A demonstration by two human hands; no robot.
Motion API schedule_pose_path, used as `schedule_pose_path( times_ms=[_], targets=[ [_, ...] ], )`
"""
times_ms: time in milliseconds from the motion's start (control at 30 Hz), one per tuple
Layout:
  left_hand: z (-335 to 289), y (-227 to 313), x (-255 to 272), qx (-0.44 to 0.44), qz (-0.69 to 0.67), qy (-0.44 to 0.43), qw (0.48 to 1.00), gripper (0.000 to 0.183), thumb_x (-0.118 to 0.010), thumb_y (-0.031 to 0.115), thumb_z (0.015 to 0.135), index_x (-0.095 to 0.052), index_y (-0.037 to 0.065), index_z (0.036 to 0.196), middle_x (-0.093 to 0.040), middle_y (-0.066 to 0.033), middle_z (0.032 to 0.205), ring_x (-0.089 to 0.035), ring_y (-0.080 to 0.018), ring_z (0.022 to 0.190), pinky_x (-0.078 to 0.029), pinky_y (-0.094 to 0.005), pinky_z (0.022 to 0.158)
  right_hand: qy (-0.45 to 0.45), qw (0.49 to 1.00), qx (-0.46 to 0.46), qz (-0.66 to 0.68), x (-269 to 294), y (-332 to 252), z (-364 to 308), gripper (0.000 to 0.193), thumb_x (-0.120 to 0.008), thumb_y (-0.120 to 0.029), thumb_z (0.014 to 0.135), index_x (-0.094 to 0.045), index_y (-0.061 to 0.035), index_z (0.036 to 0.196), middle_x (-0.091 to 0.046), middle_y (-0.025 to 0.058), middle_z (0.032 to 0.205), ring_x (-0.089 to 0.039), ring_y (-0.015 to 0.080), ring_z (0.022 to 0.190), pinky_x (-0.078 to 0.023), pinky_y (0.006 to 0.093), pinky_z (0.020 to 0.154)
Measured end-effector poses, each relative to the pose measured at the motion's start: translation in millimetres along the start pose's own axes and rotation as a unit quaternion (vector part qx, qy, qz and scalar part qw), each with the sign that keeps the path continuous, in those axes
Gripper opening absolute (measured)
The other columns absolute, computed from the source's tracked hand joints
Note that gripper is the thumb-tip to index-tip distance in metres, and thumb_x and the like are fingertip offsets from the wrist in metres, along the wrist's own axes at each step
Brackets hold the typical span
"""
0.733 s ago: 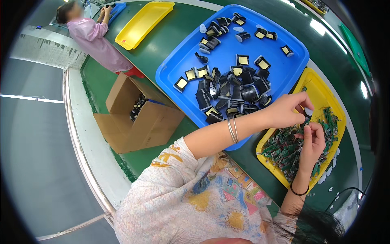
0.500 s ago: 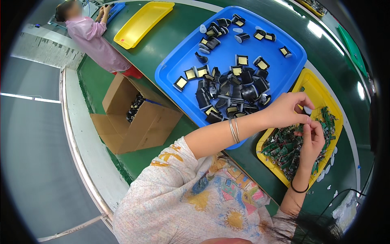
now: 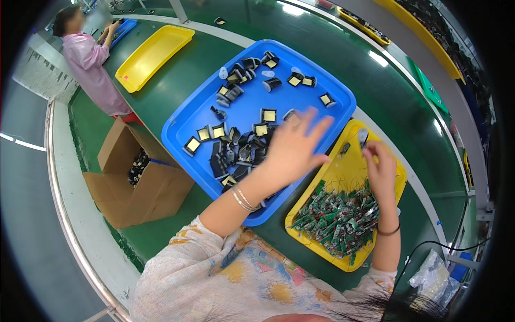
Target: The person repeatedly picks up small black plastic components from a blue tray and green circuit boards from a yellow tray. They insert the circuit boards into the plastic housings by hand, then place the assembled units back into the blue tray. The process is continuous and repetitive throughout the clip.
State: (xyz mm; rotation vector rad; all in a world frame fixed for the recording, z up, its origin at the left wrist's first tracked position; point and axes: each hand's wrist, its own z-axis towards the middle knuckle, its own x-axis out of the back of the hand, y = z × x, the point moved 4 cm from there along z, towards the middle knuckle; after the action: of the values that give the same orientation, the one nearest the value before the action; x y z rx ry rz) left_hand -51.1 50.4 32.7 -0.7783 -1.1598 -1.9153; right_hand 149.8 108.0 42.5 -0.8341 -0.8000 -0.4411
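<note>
My left hand [image 3: 294, 149], with silver bangles at the wrist, is over the right part of a blue tray [image 3: 189, 110]. Its fingers are spread and a little blurred, with nothing seen in them. In the tray lie several black plastic housings [image 3: 247, 153], many with a pale yellow square. My right hand [image 3: 382, 170] is above the yellow tray [image 3: 351, 131], pinching a small grey and black housing piece [image 3: 363, 136] between thumb and fingers. Below it, green circuit boards [image 3: 338, 220] with thin wires are heaped in that tray.
On the floor to the left stands an open cardboard box [image 3: 150, 198] with black parts inside. A second yellow tray [image 3: 153, 59] lies farther up the green table [image 3: 214, 43]. Someone in a pink top [image 3: 88, 67] works at the far left. Clear plastic bags [image 3: 433, 276] sit at the lower right.
My hands, earlier together over the yellow tray, have parted. The left went leftward over the blue tray and spread its fingers; the right keeps the small piece. The whole view has shifted.
</note>
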Motion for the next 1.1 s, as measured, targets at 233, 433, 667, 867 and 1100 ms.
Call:
schedule_pose_path(
  times_ms=[233,433,667,867,1100],
  targets=[
    [-8,-58,-22,0.183,0.192,-0.171,0.949,0.058,-0.058,0.041,0.078,-0.04,0.018,0.129,-0.04,-0.0253,0.125,-0.053,-0.0386,0.1,-0.048,-0.0404,0.076,-0.03,0.941,-0.072,-0.329,4,163,56,0.01,-0.059,-0.012,0.076,-0.058,-0.0093,0.086,-0.057,0.0049,0.081,-0.055,0.0237,0.081,-0.046,0.036,0.067],
    [0,-36,-20,0.125,0.151,-0.142,0.97,0.029,-0.062,0.022,0.076,-0.059,0.017,0.104,-0.059,-0.0058,0.091,-0.058,-0.0257,0.083,-0.049,-0.0352,0.064,-0.052,0.938,-0.04,-0.34,-5,184,52,0.018,-0.063,-0.014,0.072,-0.059,-0.0102,0.089,-0.059,0.0043,0.089,-0.055,0.0239,0.085,-0.046,0.0348,0.073],
    [8,-25,-8,0.008,0.122,0.003,0.993,0.023,-0.064,0.011,0.071,-0.064,0.014,0.093,-0.061,-0.0033,0.093,-0.055,-0.0234,0.085,-0.046,-0.0333,0.073,0.027,0.984,0.059,-0.166,7,83,25,0.025,-0.066,-0.01,0.069,-0.059,-0.0079,0.093,-0.059,0.0061,0.092,-0.053,0.0253,0.092,-0.044,0.0352,0.079],
    [15,-13,-3,0.059,-0.098,0.032,0.993,0.028,-0.062,0.005,0.074,-0.058,0.007,0.102,-0.061,-0.0094,0.093,-0.059,-0.023,0.085,-0.048,-0.0315,0.068,-0.12,0.976,0.118,-0.135,-36,41,-5,0.024,-0.065,-0.01,0.069,-0.058,-0.0072,0.092,-0.055,0.0058,0.092,-0.052,0.0247,0.091,-0.044,0.0353,0.077],
    [12,-13,-19,0.151,-0.446,-0.013,0.882,0.026,-0.063,0.001,0.076,-0.053,0.0,0.099,-0.06,-0.0081,0.093,-0.056,-0.0114,0.083,-0.049,-0.0225,0.064,-0.169,0.961,0.024,-0.219,-50,56,-10,0.022,-0.066,-0.019,0.069,-0.056,-0.0081,0.085,-0.053,0.0047,0.087,-0.049,0.0238,0.093,-0.042,0.0376,0.075]
  ],
)
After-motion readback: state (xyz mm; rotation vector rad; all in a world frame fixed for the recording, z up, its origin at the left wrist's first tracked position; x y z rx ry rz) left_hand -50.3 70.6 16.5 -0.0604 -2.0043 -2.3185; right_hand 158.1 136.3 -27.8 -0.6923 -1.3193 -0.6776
